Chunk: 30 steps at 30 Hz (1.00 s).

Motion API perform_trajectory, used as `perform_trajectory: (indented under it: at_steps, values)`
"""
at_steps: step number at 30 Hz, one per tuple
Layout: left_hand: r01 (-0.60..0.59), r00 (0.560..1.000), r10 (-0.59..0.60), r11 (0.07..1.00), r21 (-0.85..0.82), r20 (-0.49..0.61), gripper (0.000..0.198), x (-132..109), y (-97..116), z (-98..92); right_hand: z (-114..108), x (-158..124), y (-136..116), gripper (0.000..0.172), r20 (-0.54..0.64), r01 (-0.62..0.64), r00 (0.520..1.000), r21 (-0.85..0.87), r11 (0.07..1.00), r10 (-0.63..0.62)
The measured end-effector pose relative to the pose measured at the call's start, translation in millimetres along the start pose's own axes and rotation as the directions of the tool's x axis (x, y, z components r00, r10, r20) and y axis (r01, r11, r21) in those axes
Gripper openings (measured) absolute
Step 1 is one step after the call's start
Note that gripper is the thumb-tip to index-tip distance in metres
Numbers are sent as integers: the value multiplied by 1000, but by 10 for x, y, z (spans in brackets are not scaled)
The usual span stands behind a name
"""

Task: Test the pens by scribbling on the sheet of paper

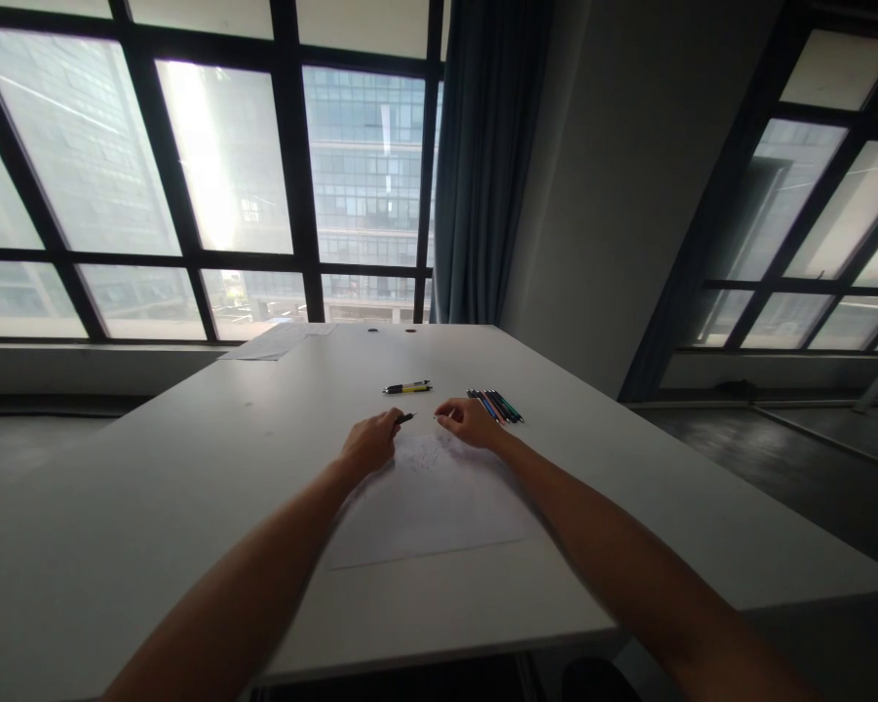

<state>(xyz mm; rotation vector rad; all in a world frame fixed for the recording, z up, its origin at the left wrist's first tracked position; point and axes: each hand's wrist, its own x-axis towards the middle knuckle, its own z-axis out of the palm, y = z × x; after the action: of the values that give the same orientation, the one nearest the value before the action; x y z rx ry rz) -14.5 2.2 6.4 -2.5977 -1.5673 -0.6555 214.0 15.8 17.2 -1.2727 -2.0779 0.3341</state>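
Observation:
My left hand [369,442] is closed round a dark pen [405,418], its thin tip pointing right. Across a small gap, my right hand [471,421] has its thumb and fingers drawn together; whatever they may hold is too small to make out. Both hands are at the far side of a white sheet of paper [424,522] that bears faint marks near its top. Beyond the hands lie two pens [407,388], one partly yellow. A row of several coloured pens [510,407] lies just beyond my right hand.
The long white table [161,497] reaches toward large windows [365,175]. Loose papers [274,343] lie at its far left, and two dark round spots [372,331] mark its far end. A blue curtain [478,175] hangs behind it.

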Motion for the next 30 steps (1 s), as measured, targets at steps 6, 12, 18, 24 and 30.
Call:
perform_trajectory:
  at_steps: [6,12,18,24,30]
  values:
    - [-64,996,62,997,-36,-57,33,-23,47,-14,111,-7,-113,22,55,53,997,85,995,-58]
    - [-182,981,179,983,-34,-78,25,-31,57,-5,171,-23,-238,27,116,92,987,138,986,-109]
    - [-170,981,168,985,-14,-100,27,-32,61,-20,185,-16,-221,23,78,87,992,138,987,-98]
    - [-90,992,90,996,11,-83,23,-25,73,-33,99,16,-5,16,-51,124,991,-56,991,-126]
    - [-69,995,70,997,22,-69,22,-21,77,-38,-12,0,84,22,45,172,985,-294,940,-167]
